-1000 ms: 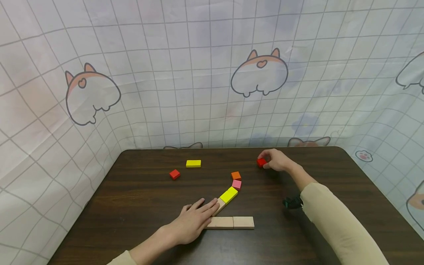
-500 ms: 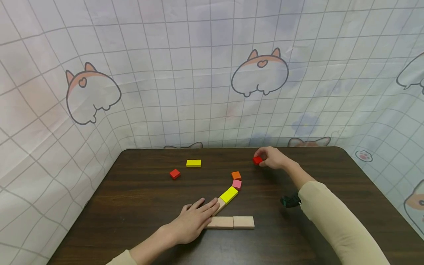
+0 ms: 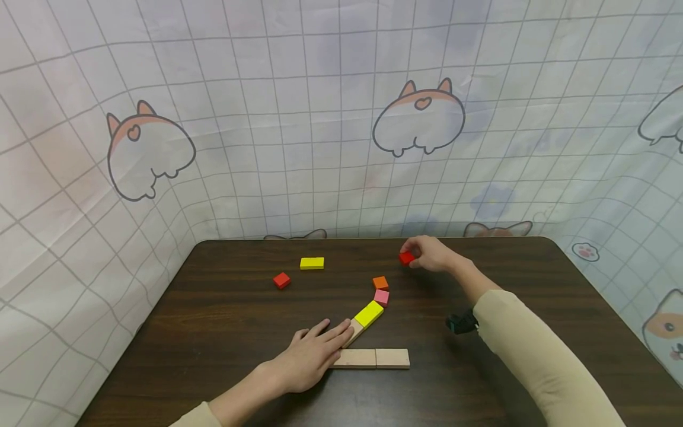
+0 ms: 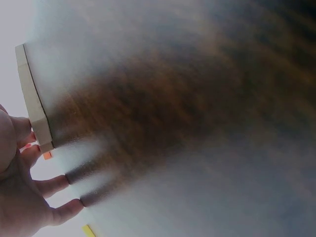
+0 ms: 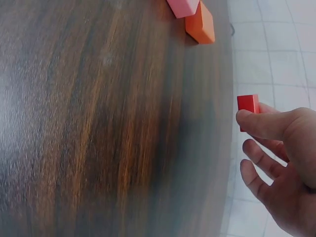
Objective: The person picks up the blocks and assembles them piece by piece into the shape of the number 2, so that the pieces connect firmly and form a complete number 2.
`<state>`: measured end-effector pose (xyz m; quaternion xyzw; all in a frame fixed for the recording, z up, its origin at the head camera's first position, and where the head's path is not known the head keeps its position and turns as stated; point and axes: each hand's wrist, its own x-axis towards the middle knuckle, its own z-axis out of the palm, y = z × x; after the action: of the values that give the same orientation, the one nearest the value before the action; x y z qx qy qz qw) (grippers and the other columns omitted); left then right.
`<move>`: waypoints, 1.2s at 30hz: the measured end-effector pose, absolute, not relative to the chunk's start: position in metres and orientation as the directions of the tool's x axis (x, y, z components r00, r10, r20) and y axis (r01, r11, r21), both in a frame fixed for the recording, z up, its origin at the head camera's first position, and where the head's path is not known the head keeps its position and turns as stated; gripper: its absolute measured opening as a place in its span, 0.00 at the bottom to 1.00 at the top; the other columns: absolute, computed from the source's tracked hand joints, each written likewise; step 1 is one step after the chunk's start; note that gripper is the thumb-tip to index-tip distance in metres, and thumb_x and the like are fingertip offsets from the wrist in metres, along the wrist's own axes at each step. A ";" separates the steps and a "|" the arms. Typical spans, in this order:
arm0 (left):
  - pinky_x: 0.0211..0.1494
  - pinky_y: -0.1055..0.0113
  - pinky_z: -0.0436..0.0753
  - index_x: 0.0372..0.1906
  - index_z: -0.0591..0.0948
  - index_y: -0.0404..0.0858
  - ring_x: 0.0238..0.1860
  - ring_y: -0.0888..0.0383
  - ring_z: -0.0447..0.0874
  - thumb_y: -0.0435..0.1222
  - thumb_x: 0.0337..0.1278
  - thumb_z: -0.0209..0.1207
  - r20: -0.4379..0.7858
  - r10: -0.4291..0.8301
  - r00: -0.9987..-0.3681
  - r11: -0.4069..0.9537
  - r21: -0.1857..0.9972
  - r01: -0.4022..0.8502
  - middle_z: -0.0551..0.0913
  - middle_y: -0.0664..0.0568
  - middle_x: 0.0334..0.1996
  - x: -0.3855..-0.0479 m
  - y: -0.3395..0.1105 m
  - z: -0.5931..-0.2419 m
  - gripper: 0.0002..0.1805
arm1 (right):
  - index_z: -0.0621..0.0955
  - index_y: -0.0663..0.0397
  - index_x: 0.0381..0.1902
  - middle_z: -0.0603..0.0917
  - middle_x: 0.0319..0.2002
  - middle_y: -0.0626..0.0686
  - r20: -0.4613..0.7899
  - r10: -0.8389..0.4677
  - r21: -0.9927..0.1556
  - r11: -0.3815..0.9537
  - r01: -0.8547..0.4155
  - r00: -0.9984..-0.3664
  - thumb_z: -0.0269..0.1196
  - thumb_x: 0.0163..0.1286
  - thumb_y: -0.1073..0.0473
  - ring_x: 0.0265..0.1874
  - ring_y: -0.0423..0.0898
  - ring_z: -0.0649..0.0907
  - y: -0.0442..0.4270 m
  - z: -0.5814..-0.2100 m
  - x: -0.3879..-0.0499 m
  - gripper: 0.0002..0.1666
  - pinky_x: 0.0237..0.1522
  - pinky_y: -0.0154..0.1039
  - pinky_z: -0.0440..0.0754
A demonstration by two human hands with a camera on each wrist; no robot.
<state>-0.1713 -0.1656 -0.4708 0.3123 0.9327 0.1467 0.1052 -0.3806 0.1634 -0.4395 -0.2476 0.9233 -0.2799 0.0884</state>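
My right hand (image 3: 431, 254) pinches a small red block (image 3: 407, 258) between thumb and fingers, beyond and right of the row's far end. In the right wrist view the red block (image 5: 248, 104) sits at the thumb tip. My left hand (image 3: 306, 359) rests with spread fingers on the wooden blocks at the near left. From under it a plain block (image 3: 354, 333) leads to a yellow block (image 3: 369, 314), a pink block (image 3: 381, 298) and an orange block (image 3: 380, 283) in a bent line. Plain wooden blocks (image 3: 392, 359) extend rightward, partly covered by the hand.
A second red block (image 3: 281, 280) and another yellow block (image 3: 312, 263) lie at the back left of the dark wooden table (image 3: 213, 332). A patterned white cloth (image 3: 331, 148) hangs behind it. A dark wrist device (image 3: 462, 322) shows by the right sleeve.
My right hand has moved left with the red block in its fingers, closer to the orange block. The left hand and the blocks on the table have stayed put.
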 end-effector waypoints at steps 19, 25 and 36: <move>0.66 0.31 0.62 0.82 0.60 0.51 0.77 0.36 0.56 0.44 0.82 0.49 -0.113 0.610 -0.784 0.765 0.345 0.545 0.55 0.58 0.81 -0.170 -0.165 -0.468 0.30 | 0.82 0.61 0.54 0.83 0.49 0.58 0.016 -0.578 -0.536 0.684 -0.495 -0.816 0.69 0.67 0.71 0.46 0.55 0.80 0.132 -0.441 -0.373 0.18 0.56 0.54 0.79; 0.66 0.31 0.62 0.82 0.61 0.51 0.77 0.36 0.56 0.43 0.82 0.49 -0.110 0.610 -0.785 0.765 0.341 0.547 0.56 0.58 0.81 -0.170 -0.165 -0.468 0.30 | 0.82 0.60 0.54 0.83 0.48 0.57 0.053 -0.602 -0.532 0.659 -0.532 -0.797 0.69 0.67 0.71 0.45 0.54 0.80 0.125 -0.444 -0.374 0.18 0.55 0.53 0.79; 0.65 0.31 0.63 0.82 0.61 0.51 0.77 0.37 0.56 0.44 0.82 0.49 -0.111 0.607 -0.787 0.768 0.338 0.545 0.55 0.58 0.81 -0.170 -0.165 -0.469 0.30 | 0.82 0.60 0.55 0.83 0.50 0.57 0.074 -0.620 -0.521 0.644 -0.560 -0.781 0.69 0.67 0.71 0.46 0.54 0.80 0.115 -0.444 -0.370 0.18 0.57 0.53 0.79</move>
<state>-0.1698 -0.1650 -0.4686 0.3083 0.9340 0.1453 0.1072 -0.3698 0.1146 -0.4443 -0.3259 0.9051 -0.2676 0.0555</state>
